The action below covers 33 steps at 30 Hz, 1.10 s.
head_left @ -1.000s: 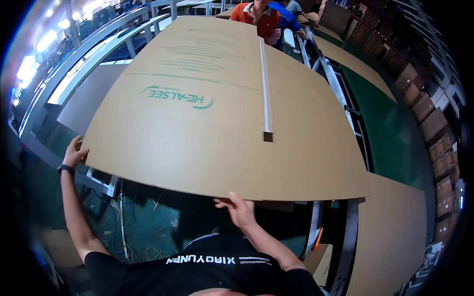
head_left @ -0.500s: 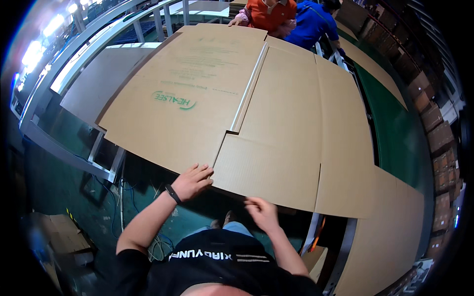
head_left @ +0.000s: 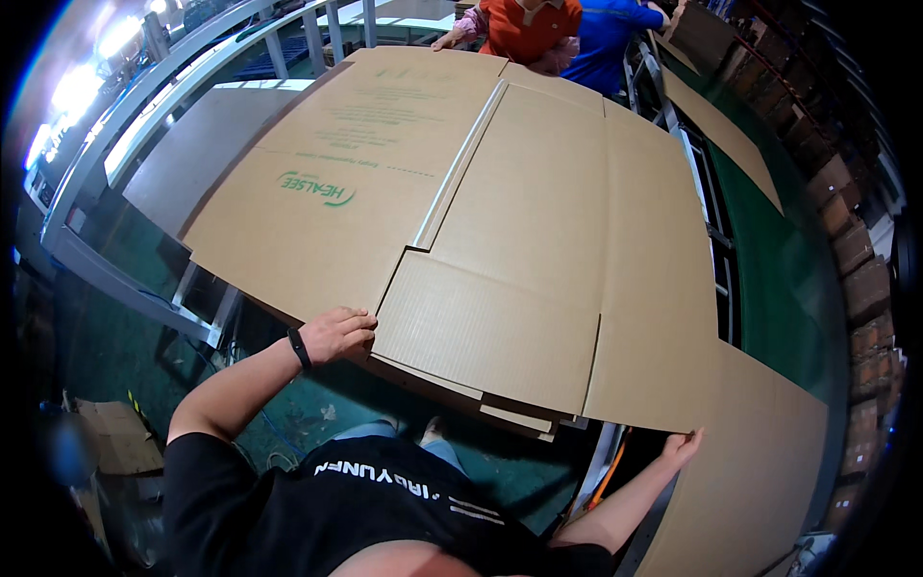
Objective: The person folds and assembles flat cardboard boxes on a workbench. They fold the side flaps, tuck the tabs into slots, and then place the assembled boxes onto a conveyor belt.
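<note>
A large flat cardboard box blank, creased and slotted, lies across the work surface before me. Its left panel bears green print, and a pale strip runs along the seam beside it. My left hand, a dark band at its wrist, is closed over the near edge beside the slot; its fingers lie on top and the thumb is hidden. Out to the right, my right hand pinches the blank's near right corner. Edges of more cardboard show beneath the near side.
Across the blank stand a person in orange, one hand on the far edge, and a person in blue. Metal rails run along the left. Another cardboard sheet and a green surface are at right. Cables lie on the floor.
My right hand has moved right, from the near middle edge to the right corner. My left hand and the blank have shifted slightly left, and cardboard edges underneath now show.
</note>
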Each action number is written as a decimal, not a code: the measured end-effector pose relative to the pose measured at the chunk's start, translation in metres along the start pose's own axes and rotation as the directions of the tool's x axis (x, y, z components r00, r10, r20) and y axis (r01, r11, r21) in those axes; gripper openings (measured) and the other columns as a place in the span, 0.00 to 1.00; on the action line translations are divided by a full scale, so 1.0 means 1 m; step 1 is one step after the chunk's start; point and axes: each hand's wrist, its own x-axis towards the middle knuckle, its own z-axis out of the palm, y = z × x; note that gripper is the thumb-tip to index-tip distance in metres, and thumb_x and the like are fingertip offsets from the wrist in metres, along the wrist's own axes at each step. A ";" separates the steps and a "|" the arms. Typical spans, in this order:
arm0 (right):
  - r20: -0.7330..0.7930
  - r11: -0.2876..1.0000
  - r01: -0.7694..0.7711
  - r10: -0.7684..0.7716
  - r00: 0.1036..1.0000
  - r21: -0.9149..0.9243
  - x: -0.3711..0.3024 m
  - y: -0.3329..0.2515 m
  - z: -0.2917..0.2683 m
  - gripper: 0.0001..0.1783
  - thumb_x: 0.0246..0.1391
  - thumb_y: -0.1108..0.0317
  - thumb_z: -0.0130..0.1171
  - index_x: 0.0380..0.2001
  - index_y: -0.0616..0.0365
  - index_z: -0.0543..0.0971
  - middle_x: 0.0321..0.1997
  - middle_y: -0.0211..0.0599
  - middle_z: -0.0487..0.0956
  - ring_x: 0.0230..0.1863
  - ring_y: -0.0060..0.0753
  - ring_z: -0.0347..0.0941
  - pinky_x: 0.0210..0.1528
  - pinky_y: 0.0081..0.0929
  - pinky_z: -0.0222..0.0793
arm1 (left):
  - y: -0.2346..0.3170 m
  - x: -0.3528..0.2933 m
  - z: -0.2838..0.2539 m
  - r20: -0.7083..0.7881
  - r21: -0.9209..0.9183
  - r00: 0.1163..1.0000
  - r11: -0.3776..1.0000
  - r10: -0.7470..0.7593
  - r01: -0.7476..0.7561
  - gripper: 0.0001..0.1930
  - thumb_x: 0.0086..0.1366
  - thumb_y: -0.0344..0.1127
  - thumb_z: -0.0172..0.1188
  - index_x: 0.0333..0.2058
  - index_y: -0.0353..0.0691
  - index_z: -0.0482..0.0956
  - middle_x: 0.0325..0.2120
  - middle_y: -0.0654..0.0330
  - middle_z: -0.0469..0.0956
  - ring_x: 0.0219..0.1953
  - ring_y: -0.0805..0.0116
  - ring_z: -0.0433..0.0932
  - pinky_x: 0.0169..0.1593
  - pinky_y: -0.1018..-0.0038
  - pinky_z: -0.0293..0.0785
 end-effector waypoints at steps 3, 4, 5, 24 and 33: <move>-0.177 0.914 0.066 -0.148 0.973 -0.400 0.013 -0.018 0.052 0.24 0.58 0.72 0.54 0.57 0.65 0.67 0.57 0.45 0.71 0.56 0.42 0.68 0.59 0.38 0.66 | -0.007 0.002 -0.001 -0.015 -0.057 0.999 0.998 0.040 -0.040 0.15 0.52 0.38 0.65 0.39 0.46 0.75 0.47 0.60 0.75 0.45 0.60 0.76 0.49 0.65 0.73; -0.043 0.878 0.214 -0.257 0.966 -0.428 0.000 -0.026 0.085 0.24 0.56 0.74 0.55 0.57 0.65 0.67 0.57 0.45 0.72 0.56 0.42 0.69 0.59 0.38 0.66 | -0.009 0.000 -0.001 -0.023 -0.048 0.999 0.998 0.046 -0.047 0.15 0.51 0.38 0.65 0.38 0.46 0.75 0.47 0.60 0.75 0.44 0.60 0.76 0.48 0.66 0.73; 0.093 0.825 0.359 -0.356 0.930 -0.435 -0.027 -0.036 0.124 0.25 0.55 0.76 0.55 0.57 0.65 0.68 0.56 0.46 0.72 0.55 0.43 0.69 0.59 0.38 0.65 | -0.010 -0.005 0.000 -0.032 -0.041 0.998 0.998 0.051 -0.053 0.15 0.51 0.38 0.66 0.38 0.46 0.75 0.46 0.60 0.76 0.42 0.61 0.77 0.47 0.66 0.73; 0.903 0.089 0.988 0.404 -0.148 0.122 -0.424 0.250 0.396 0.24 0.46 0.77 0.55 0.51 0.62 0.75 0.56 0.60 0.71 0.58 0.58 0.69 0.63 0.48 0.62 | -0.030 -0.008 0.015 -0.241 -0.252 0.967 0.957 0.081 -0.143 0.12 0.53 0.40 0.65 0.34 0.44 0.76 0.41 0.61 0.76 0.42 0.61 0.74 0.44 0.66 0.70; 0.781 0.397 0.913 0.538 -0.317 0.097 -0.410 0.309 0.395 0.25 0.39 0.69 0.61 0.45 0.66 0.74 0.52 0.53 0.71 0.61 0.56 0.63 0.68 0.51 0.53 | -0.033 -0.011 0.019 -0.306 -0.293 0.952 0.950 0.011 -0.105 0.15 0.52 0.44 0.67 0.30 0.40 0.74 0.35 0.55 0.74 0.37 0.57 0.73 0.41 0.65 0.71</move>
